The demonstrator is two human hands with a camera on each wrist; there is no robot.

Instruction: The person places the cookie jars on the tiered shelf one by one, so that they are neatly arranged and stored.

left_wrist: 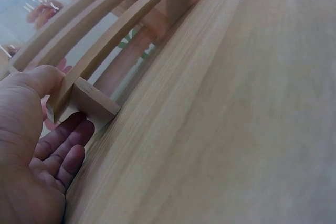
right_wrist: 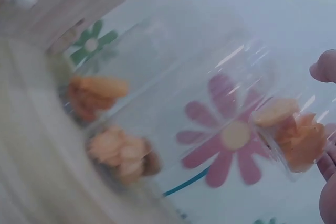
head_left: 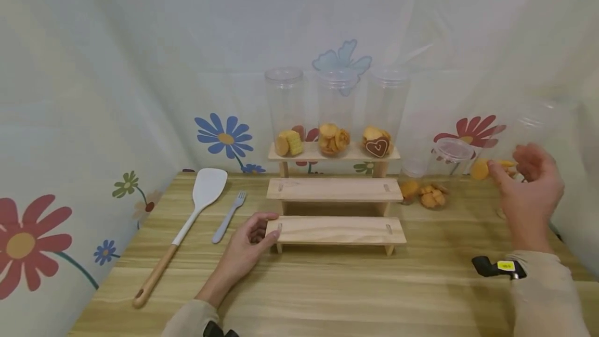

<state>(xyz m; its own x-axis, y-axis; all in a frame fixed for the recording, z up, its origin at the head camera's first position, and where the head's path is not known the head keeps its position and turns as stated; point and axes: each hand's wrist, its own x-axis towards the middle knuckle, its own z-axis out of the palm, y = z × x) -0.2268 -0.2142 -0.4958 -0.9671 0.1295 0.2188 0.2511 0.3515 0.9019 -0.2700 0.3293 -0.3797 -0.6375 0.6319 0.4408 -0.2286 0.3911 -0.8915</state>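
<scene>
My left hand [head_left: 248, 243] grips the left end of the lowest step of a three-step wooden display stand [head_left: 334, 230], thumb on top and the other fingers beneath, as the left wrist view shows. At the right, my right hand [head_left: 533, 191] holds a clear plastic jar [head_left: 531, 124] around its lower part, tilted and raised above the table. Orange-yellow biscuits [right_wrist: 299, 140] lie at the bottom of that jar. Two more clear jars with biscuits, one nearer [head_left: 451, 170] and one behind it [head_left: 413, 170], stand on the table between the stand and my right hand.
On the top step stand three lidded clear jars of biscuits: left [head_left: 284, 103], middle [head_left: 336, 105] and right [head_left: 387, 103]. A white spatula [head_left: 201, 199] with a wooden handle and a small grey fork [head_left: 229, 217] lie left of the stand. Flower-printed cloth [head_left: 224, 25] hangs behind the table.
</scene>
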